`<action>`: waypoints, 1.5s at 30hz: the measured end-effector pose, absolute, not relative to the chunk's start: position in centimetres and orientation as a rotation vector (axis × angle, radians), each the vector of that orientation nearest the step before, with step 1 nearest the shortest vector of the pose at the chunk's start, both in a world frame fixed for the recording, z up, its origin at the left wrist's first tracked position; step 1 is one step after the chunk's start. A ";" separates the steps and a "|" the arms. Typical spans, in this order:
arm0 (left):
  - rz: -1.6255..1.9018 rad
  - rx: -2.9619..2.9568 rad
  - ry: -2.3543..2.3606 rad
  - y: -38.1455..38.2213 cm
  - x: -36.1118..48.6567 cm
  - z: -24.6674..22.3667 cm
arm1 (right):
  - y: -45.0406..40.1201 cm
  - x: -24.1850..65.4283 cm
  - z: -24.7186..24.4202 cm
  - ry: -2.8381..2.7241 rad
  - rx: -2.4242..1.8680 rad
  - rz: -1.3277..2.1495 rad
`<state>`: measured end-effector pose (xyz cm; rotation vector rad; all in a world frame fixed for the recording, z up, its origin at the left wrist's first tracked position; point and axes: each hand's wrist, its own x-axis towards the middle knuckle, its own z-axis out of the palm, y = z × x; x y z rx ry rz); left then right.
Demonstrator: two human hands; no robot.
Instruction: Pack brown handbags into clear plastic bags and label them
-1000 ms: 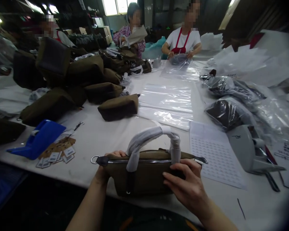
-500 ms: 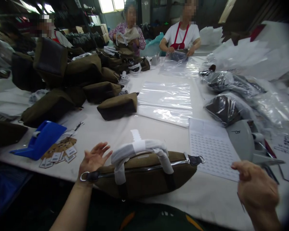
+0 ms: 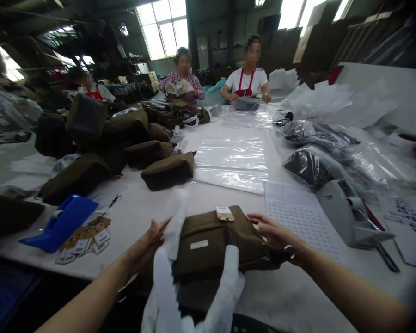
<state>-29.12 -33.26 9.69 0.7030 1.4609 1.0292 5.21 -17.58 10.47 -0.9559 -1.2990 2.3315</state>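
An olive-brown handbag [image 3: 208,231] lies tipped over on the table in front of me, its white-wrapped handles [image 3: 229,273] hanging toward my body. A brown and white hang tag [image 3: 225,213] rests on its upper side. My left hand [image 3: 154,240] is at the bag's left side by a wrapped handle, fingers stretched out. At the opposite side, my right hand [image 3: 275,233] lies along the bag with extended fingers, near the zip end and its metal ring. Whether either palm presses on the bag is hard to tell.
Several similar bags [image 3: 166,171] are piled at the left. A blue tape dispenser [image 3: 62,219] and loose tags [image 3: 86,238] lie nearer. Clear plastic sheets [image 3: 232,164], a printed sheet [image 3: 298,215], a grey tape dispenser [image 3: 348,210] and bagged goods [image 3: 308,166] are ahead and right. Co-workers stand across the table.
The bag has gone from upright to tipped over, with its handles now toward me and the tag in sight. My right hand has come in from the right to the bag's side.
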 end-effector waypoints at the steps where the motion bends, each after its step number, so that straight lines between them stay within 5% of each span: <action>1: 1.037 0.738 1.443 -32.4 -28.9 9.9 | -17.3 5.0 10.2 -1.315 -0.945 2.285; 8: 1.010 1.392 1.891 -28.5 -24.0 6.3 | -18.6 2.3 3.5 -1.832 -1.450 1.253; 15: 1.328 1.810 2.064 -30.1 -20.4 1.3 | -19.2 4.2 -0.9 -1.890 -1.046 0.707; 22: 1.217 1.949 2.081 -36.8 -18.0 0.8 | -24.9 7.7 -1.4 -1.954 -1.006 0.596; 28: 1.105 2.184 2.386 -32.7 -17.7 4.3 | -22.9 4.8 1.3 -2.100 -1.192 0.353; 34: 0.351 2.656 1.983 -28.2 -16.9 5.3 | -20.7 0.6 3.1 -2.628 -0.830 -0.068; 45: 0.543 2.216 1.975 -22.6 -17.7 7.4 | -19.4 0.1 0.3 -2.542 -0.951 0.011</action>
